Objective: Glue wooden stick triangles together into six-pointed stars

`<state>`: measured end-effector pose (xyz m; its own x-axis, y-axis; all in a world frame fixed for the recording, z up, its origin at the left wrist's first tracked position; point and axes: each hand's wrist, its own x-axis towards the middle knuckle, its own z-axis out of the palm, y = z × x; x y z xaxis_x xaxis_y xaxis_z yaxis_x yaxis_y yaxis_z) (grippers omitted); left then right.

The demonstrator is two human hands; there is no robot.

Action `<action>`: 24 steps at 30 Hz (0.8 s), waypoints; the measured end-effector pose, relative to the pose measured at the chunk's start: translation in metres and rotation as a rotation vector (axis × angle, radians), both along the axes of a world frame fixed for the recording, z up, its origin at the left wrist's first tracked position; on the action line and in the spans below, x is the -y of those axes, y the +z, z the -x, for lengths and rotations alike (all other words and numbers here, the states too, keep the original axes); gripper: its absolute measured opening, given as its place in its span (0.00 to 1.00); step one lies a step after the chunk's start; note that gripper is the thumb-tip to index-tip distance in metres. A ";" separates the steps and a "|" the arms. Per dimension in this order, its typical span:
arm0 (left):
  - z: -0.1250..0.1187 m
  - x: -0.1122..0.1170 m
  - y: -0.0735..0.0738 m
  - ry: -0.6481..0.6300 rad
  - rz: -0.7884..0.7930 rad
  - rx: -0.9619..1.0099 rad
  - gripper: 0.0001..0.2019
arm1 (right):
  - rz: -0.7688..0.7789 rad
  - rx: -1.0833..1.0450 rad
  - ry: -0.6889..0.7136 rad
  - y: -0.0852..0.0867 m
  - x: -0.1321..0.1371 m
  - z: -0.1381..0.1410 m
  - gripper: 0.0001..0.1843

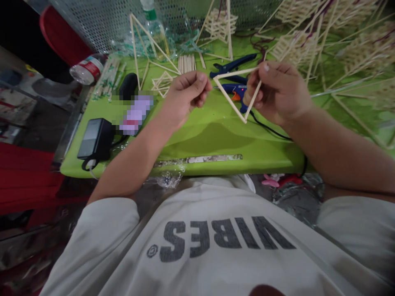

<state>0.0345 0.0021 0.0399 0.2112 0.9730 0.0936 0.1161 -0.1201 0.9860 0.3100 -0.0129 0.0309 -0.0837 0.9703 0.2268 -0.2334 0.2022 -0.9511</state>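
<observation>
Right hand (pixel 279 92) pinches a stick triangle (pixel 237 92) at its upper right corner, thumb and fingers closed on the sticks; triangle held up over the green table (pixel 216 139), not resting on it. Left hand (pixel 188 92) is curled just beside the triangle's left corner, fingertips pressed together; cannot tell if it touches the stick or holds anything.

Directly behind the triangle: blue glue gun (pixel 236 90) lying on the table, black cord (pixel 271 130) running off under the right wrist. Blue clippers (pixel 234 65) just behind the gun.

Left of the hands: small flat stick squares (pixel 162 83), a bundle of loose sticks (pixel 187 63), a tall open stick frame (pixel 148 45) standing upright. Black power adapter (pixel 95 137) at the table's left front corner, black mouse-like object (pixel 128 85) behind it.

Containers: 1 clear plastic bottle (pixel 154 28), green label, upright at the back, contents unclear. 1 bottle with red label (pixel 88 69) lying on its side off the table's left edge; contents unclear.

Right and back: stacks of finished stick lattices (pixel 324 37). Strip of tape (pixel 197 159) along the front edge.
</observation>
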 end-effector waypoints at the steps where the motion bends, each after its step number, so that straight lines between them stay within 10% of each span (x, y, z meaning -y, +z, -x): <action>1: 0.000 -0.002 -0.001 0.004 -0.010 0.007 0.22 | -0.001 0.008 0.002 0.001 0.000 0.000 0.29; 11: 0.016 -0.045 -0.024 0.241 0.067 0.087 0.23 | -0.024 0.070 0.024 0.023 0.008 -0.009 0.24; 15: 0.019 -0.044 -0.018 0.287 -0.090 0.021 0.06 | -0.020 0.133 -0.003 0.025 0.012 -0.008 0.19; 18: 0.014 -0.029 -0.013 0.224 -0.256 0.002 0.21 | -0.045 0.077 -0.013 0.019 0.005 -0.007 0.21; 24: -0.001 0.010 0.004 -0.224 -0.043 0.069 0.05 | -0.165 0.001 -0.153 0.003 -0.010 -0.001 0.21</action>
<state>0.0355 -0.0083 0.0441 0.4126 0.8975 0.1559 0.0144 -0.1776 0.9840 0.3110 -0.0033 0.0341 0.0618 0.9216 0.3832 -0.1872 0.3879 -0.9025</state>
